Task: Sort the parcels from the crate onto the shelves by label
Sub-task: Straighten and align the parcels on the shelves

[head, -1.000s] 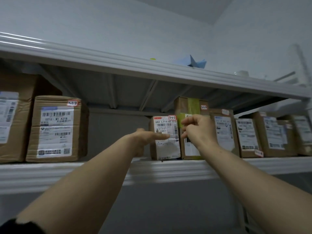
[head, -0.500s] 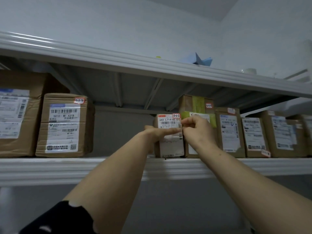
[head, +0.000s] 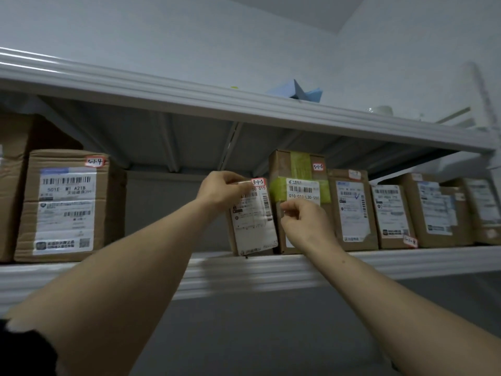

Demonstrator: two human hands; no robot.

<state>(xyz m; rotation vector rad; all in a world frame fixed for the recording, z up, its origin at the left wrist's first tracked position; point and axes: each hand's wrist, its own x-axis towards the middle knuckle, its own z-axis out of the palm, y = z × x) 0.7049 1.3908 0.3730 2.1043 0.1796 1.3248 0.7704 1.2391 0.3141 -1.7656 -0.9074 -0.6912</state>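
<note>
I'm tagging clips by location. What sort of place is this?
Most likely a parcel storeroom or courier pickup point: white metal shelving, a row of cardboard parcels bearing barcoded shipping labels, and small handwritten red-edged tags numbering them.

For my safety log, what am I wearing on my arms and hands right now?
Nothing on the hands: the left hand and right hand show no gloves, rings or watch. Both forearms are uncovered. A black sleeve shows only at the frame's lower left corner, on the left arm.
</note>
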